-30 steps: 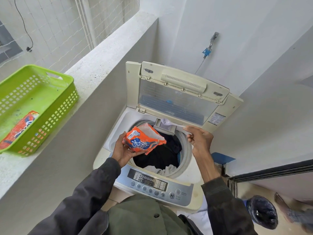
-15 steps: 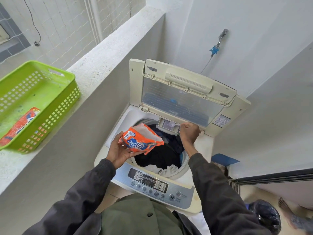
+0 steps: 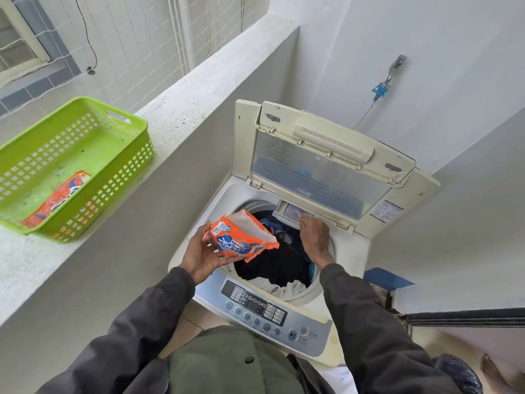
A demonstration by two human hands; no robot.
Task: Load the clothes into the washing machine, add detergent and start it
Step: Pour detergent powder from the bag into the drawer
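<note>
My left hand (image 3: 202, 255) is clamped on the torn-open orange plastic detergent packet (image 3: 242, 236), tilted above the near-left rim of the white top-loading washing machine (image 3: 352, 258); its lid (image 3: 321, 163) stands raised; dark and pale clothes (image 3: 279, 265) fill the drum; my right hand (image 3: 314, 234), fingers curled together, touches the small pulled-out detergent drawer (image 3: 292, 209); whether it grips it I cannot tell.

Green basket (image 3: 133, 155) w/ orange packet (image 3: 59, 199) on ledge (image 3: 181, 100); tap (image 3: 393, 71) on wall.
</note>
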